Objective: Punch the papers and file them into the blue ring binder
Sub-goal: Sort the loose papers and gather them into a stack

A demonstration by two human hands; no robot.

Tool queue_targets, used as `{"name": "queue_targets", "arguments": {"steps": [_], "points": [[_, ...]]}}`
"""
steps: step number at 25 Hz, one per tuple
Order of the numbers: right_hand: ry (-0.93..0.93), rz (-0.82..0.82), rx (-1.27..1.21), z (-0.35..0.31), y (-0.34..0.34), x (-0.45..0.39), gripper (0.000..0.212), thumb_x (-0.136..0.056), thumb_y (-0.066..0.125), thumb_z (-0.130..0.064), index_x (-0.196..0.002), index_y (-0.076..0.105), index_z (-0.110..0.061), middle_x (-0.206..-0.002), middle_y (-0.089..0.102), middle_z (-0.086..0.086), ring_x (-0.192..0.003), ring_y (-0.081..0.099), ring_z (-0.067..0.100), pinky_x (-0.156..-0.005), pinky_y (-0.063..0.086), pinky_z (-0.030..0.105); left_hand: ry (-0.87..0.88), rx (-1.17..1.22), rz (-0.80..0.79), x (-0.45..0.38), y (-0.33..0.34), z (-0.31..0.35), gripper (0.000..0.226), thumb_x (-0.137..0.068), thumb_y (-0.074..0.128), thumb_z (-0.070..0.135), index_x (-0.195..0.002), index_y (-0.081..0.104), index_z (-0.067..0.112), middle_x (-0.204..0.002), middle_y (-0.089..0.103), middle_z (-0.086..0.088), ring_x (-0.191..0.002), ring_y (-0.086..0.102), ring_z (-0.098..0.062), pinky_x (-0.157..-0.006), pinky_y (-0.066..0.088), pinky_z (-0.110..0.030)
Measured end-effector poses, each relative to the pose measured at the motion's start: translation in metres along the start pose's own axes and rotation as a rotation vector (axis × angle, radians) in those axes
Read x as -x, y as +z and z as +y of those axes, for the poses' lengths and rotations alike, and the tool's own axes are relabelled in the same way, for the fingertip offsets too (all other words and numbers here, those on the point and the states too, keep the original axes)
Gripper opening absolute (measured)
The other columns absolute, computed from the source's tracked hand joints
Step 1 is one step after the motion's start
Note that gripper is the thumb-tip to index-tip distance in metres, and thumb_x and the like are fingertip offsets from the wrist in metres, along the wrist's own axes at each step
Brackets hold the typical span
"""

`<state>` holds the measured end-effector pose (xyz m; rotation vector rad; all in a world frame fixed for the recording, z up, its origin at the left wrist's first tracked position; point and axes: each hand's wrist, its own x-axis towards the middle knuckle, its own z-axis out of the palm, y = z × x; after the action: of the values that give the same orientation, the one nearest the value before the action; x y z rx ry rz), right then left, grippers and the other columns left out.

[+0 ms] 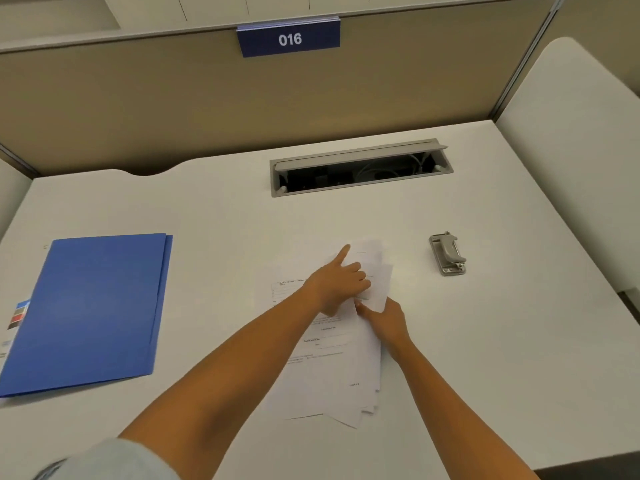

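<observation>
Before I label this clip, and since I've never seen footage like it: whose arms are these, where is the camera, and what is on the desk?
There is no machine here. A person wears a wide-angle camera on the head, so the single picture looks forward and down at their own two bare arms. On the white desk a loose stack of printed papers lies in the middle. The left hand rests on the sheets with its index finger pointing away; the right hand pinches the edge of one sheet. A closed blue ring binder lies to the left and a small grey hole punch to the right, both untouched. Behind them an open cable tray is set into the desk, and a sign reading 016 hangs on the partition.
</observation>
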<state>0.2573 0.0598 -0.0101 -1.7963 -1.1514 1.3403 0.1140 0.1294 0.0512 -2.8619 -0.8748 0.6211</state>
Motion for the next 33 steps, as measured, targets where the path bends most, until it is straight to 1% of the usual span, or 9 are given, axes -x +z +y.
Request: {"name": "queue_targets", "arguments": {"steps": [5,8,12,14,16,24,26,29,33], "points": [[0.058,0.028,-0.034,0.002,0.0,-0.001,0.038,-0.087,0.064,-0.043,-0.116,0.061,-0.018,-0.109,0.068,0.002,-0.097,0.066,0.024,-0.09,0.054,0.041,-0.253,0.28,0.129,0.011,0.026,0.001,0.079,-0.075,0.07,0.019,-0.144,0.03,0.02,-0.145,0.036,-0.003,-0.138,0.029,-0.026,-0.115,0.005,-0.066],[0.086,0.025,-0.082,0.002,0.0,0.001,0.034,-0.091,0.058,-0.043,-0.116,0.061,-0.02,-0.108,0.069,0.001,-0.095,0.067,0.024,-0.087,0.056,0.042,-0.477,0.439,0.202,0.022,0.032,0.003,0.084,-0.08,0.071,0.03,-0.15,0.023,0.023,-0.152,0.029,-0.001,-0.142,0.025,-0.024,-0.116,0.006,-0.06],[0.104,0.029,-0.104,0.001,-0.001,0.001,0.037,-0.096,0.051,-0.04,-0.121,0.061,-0.015,-0.112,0.068,0.003,-0.099,0.066,0.026,-0.089,0.054,0.044,-1.199,0.889,0.488,0.051,0.051,0.004,0.061,-0.086,0.065,0.023,-0.139,0.037,0.013,-0.141,0.039,-0.007,-0.132,0.036,-0.027,-0.114,0.024,-0.049],[0.114,0.032,-0.1,0.0,0.0,0.001,0.039,-0.096,0.049,-0.041,-0.122,0.06,-0.014,-0.114,0.068,0.004,-0.1,0.066,0.026,-0.089,0.054,0.044,-1.574,1.026,0.385,0.068,0.059,0.003,0.056,-0.083,0.063,0.012,-0.133,0.038,0.007,-0.136,0.04,-0.012,-0.127,0.039,-0.031,-0.106,0.033,-0.046],[0.125,0.034,-0.092,0.001,0.0,0.001,0.041,-0.096,0.048,-0.043,-0.122,0.059,-0.014,-0.115,0.068,0.005,-0.101,0.065,0.027,-0.09,0.054,0.046,-1.746,1.085,0.243,0.082,0.066,0.003,0.052,-0.081,0.062,0.01,-0.128,0.039,0.005,-0.133,0.04,-0.013,-0.124,0.04,-0.031,-0.1,0.037,-0.045],[0.114,0.028,-0.047,-0.004,0.001,0.003,0.042,-0.098,0.045,-0.04,-0.127,0.056,-0.011,-0.121,0.065,0.007,-0.107,0.062,0.031,-0.095,0.05,0.047,-1.81,1.542,0.324,0.091,0.054,-0.002,0.046,-0.087,0.055,0.01,-0.129,0.041,0.001,-0.134,0.045,-0.013,-0.111,0.057,-0.036,-0.081,0.051,-0.04],[0.096,0.008,-0.035,-0.004,0.001,0.003,0.043,-0.099,0.043,-0.04,-0.129,0.055,-0.011,-0.124,0.063,0.008,-0.111,0.061,0.03,-0.098,0.049,0.046,-1.761,1.585,0.333,0.09,0.055,-0.002,0.046,-0.083,0.053,0.009,-0.127,0.046,-0.001,-0.13,0.052,-0.015,-0.104,0.063,-0.037,-0.082,0.056,-0.042],[0.099,-0.033,-0.039,-0.007,0.003,0.002,0.05,-0.098,0.038,-0.049,-0.127,0.057,-0.012,-0.119,0.065,0.005,-0.108,0.062,0.028,-0.098,0.049,0.044,-1.668,1.63,0.356,0.086,0.056,0.002,0.051,-0.08,0.048,0.007,-0.13,0.05,-0.003,-0.132,0.055,-0.021,-0.111,0.062,-0.038,-0.093,0.052,-0.047],[0.032,-0.067,-0.066,-0.008,0.005,0.004,0.046,-0.086,0.064,-0.047,-0.123,0.061,-0.019,-0.114,0.069,0.0,-0.103,0.067,0.022,-0.093,0.054,0.042,-1.567,1.731,0.433,0.087,0.054,0.009,0.042,-0.086,0.046,0.012,-0.125,0.057,0.007,-0.125,0.062,-0.015,-0.111,0.062,-0.034,-0.092,0.052,-0.042]]}}
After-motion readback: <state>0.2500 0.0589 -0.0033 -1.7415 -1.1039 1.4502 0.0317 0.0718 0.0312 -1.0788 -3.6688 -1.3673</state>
